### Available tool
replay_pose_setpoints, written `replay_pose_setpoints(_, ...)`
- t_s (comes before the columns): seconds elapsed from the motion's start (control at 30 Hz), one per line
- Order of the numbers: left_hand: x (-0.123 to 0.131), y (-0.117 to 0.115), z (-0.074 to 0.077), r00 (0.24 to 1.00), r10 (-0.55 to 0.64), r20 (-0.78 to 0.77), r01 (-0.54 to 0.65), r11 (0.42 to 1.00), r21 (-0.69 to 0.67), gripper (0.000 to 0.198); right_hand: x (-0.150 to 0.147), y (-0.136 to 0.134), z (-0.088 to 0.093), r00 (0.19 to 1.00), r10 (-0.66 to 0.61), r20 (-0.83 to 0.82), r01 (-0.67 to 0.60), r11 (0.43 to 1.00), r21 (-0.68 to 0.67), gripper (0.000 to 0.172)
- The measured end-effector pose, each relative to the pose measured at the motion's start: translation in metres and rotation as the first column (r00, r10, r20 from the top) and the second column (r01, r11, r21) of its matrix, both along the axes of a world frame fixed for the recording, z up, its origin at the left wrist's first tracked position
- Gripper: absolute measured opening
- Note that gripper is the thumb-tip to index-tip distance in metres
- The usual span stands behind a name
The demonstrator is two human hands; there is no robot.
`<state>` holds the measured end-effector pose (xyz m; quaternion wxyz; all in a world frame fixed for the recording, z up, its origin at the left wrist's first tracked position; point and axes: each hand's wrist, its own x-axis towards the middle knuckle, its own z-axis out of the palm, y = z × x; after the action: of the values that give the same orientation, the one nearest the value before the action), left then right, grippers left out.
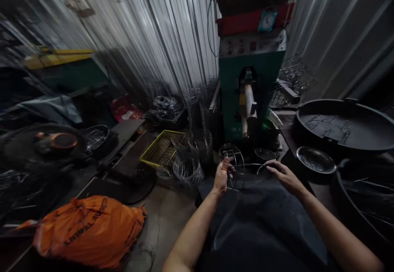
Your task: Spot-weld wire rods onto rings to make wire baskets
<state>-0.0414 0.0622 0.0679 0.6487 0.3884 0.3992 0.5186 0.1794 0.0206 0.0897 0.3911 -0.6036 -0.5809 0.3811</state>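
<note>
My left hand (222, 177) is closed round the left side of a round wire basket frame (233, 157) that I hold over my dark apron (261, 222). My right hand (281, 173) grips a curved wire ring (252, 166) on the right side of the same frame, fingers curled over it. Both hands are just in front of a green machine (250, 79) with a pale cylinder on its front.
Stacks of finished wire baskets (193, 157) and a yellow wire tray (161, 149) stand on the floor to the left. An orange sack (89, 231) lies at lower left. Black round trays (344, 124) and a small metal bowl (315, 159) sit at right. Corrugated metal walls stand behind.
</note>
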Motion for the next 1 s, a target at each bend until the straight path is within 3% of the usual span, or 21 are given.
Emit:
replay_pose_setpoints(0.13,-0.004,-0.002,-0.005,0.994,-0.018,-0.111,0.023,0.999,0.037,0.048,-0.009,0.003,-0.016,0.997,0.071,-0.011,-0.072,0.996,-0.045,0.039)
replay_pose_setpoints(0.27,0.001,-0.008,-0.009,0.987,-0.102,-0.123,0.110,0.992,0.061,0.045,-0.024,0.010,-0.009,0.956,0.279,0.088,-0.274,0.960,-0.057,0.034)
replay_pose_setpoints(0.37,0.003,-0.015,-0.010,0.985,-0.096,-0.144,0.109,0.991,0.081,0.044,-0.037,0.016,-0.003,0.916,0.349,0.197,-0.351,0.936,-0.026,0.028)
replay_pose_setpoints(0.5,-0.002,-0.018,-0.013,0.987,-0.056,-0.148,0.072,0.992,0.106,0.045,-0.040,0.019,-0.003,0.892,0.397,0.216,-0.395,0.917,-0.057,0.023)
replay_pose_setpoints(0.67,-0.008,-0.015,-0.017,0.987,-0.105,-0.119,0.116,0.989,0.092,0.046,-0.030,0.018,-0.005,0.915,0.395,0.084,-0.381,0.912,-0.149,0.023)
replay_pose_setpoints(1.0,-0.001,-0.020,-0.011,0.986,-0.132,-0.103,0.137,0.989,0.047,0.042,-0.028,0.016,-0.011,0.924,0.381,-0.021,-0.372,0.886,-0.276,0.028)
